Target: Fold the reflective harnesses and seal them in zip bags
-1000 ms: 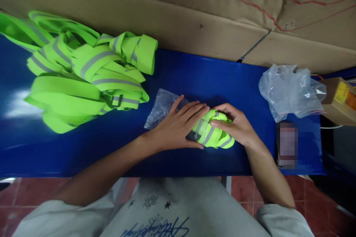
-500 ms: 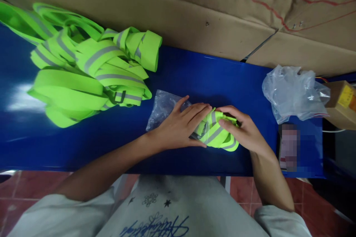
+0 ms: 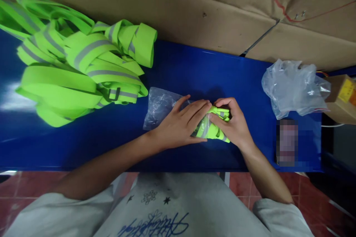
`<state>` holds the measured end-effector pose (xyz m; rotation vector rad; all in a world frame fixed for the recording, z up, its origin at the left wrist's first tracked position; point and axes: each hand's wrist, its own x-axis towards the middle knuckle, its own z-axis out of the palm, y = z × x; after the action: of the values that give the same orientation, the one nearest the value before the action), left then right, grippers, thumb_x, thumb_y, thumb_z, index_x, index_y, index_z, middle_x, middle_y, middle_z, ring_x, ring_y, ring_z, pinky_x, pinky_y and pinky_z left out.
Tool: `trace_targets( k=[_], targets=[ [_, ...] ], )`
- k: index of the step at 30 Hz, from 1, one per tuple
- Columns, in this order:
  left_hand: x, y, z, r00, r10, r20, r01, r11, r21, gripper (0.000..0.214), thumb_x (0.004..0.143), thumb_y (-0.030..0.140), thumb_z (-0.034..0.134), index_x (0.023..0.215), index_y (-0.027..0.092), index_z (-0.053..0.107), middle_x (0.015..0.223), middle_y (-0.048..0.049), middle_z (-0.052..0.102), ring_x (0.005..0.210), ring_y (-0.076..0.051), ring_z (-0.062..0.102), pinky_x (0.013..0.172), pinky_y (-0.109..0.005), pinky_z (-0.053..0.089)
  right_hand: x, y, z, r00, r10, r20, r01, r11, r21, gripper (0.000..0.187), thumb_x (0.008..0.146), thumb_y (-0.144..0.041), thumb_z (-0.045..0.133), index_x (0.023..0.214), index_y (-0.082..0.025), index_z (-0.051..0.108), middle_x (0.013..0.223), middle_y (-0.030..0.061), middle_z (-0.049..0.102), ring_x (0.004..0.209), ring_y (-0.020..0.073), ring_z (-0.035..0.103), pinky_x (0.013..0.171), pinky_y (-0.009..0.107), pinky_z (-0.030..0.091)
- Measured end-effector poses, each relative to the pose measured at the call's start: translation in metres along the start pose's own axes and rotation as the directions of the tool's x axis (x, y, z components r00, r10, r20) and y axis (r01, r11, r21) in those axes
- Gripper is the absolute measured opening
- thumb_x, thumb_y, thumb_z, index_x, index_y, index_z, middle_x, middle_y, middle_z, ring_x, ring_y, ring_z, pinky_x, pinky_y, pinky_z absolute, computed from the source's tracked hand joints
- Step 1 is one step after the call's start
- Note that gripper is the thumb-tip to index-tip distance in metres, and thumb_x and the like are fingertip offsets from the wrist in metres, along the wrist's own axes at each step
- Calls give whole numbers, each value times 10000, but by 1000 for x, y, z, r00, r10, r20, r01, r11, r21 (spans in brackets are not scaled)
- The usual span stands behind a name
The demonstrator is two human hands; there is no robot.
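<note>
A folded bundle of neon-yellow reflective strap (image 3: pixel 218 130) with grey stripes lies partly inside a clear plastic bag (image 3: pixel 158 109) on the blue table. Across the bag and the bundle's left part rests my left hand (image 3: pixel 183 122), its fingers close together and holding the bag around the strap. My right hand (image 3: pixel 232 122) grips the bundle at its right end, thumb near the bag's mouth and fingers bent at the far side. The bundle's left part is hidden under my left hand.
A large heap of the same neon straps (image 3: pixel 83 63), with a black buckle (image 3: pixel 114 94), lies at the left. Clear plastic bags (image 3: pixel 294 87) sit at the right beside a small cardboard box (image 3: pixel 343 98). A blurred-out phone-like object (image 3: pixel 287 142) lies nearer. Large cardboard (image 3: pixel 180 11) borders the table's far edge.
My right hand has moved left, and less of the strap bundle shows outside the bag. My left hand stays over the bag. The whole view has shifted slightly.
</note>
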<state>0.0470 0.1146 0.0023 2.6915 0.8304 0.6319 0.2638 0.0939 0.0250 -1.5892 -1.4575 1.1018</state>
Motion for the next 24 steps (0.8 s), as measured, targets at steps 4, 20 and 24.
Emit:
trace_targets(
  k=[4,20,24],
  targets=[
    [1,-2,-6,999,-19,-30,19,1000,-8,853,938,622,622,1513,32,400,1438,-231,612,1324,-312,601,1257,-518,289,-1,-4,-24,955,105,277,-141,983,115,432,841,-455,799,1180,-272,602,1073,13,656,871,167,634,707,280,534],
    [-4,7,6,999,8,-32,-8,1000,15,1005,899,724,565,1529,-27,344,1467,-290,565,1396,-352,552,1169,-493,482,-7,-4,-1,992,103,68,-109,990,87,359,800,-389,844,1031,-245,610,948,10,719,842,179,690,702,298,551],
    [1,14,1,1000,10,-29,-6,990,138,925,936,637,598,1499,-64,380,1485,-290,552,1417,-354,533,1206,-467,444,-13,-12,-1,1000,4,-17,-7,992,-125,280,843,-317,795,1065,-258,634,1017,11,725,905,186,693,784,325,543]
  ],
)
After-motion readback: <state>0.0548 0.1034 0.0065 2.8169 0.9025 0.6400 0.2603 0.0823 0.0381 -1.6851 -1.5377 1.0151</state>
